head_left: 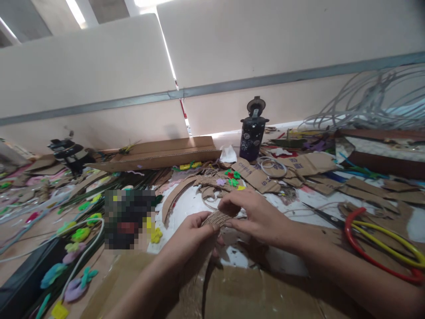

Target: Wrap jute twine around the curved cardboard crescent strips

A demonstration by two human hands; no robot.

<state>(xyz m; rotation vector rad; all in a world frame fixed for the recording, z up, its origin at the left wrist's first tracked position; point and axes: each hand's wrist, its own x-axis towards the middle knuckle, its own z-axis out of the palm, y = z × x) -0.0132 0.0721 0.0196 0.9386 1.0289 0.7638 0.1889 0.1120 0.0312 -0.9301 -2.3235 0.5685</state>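
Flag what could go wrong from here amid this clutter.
The brown strip could slip or loosen if the left hand or right hand eases its grip. The right forearm might brush the scissors lying close beside it. The bottle, lid up, might spill anything inside if knocked.

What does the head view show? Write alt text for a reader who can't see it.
A person's left-hand grip and right-hand grip hold a brown corded strip above a cluttered work surface. Scissors lie at right; a dark bottle with a raised lid stands behind, near cardboard scraps.
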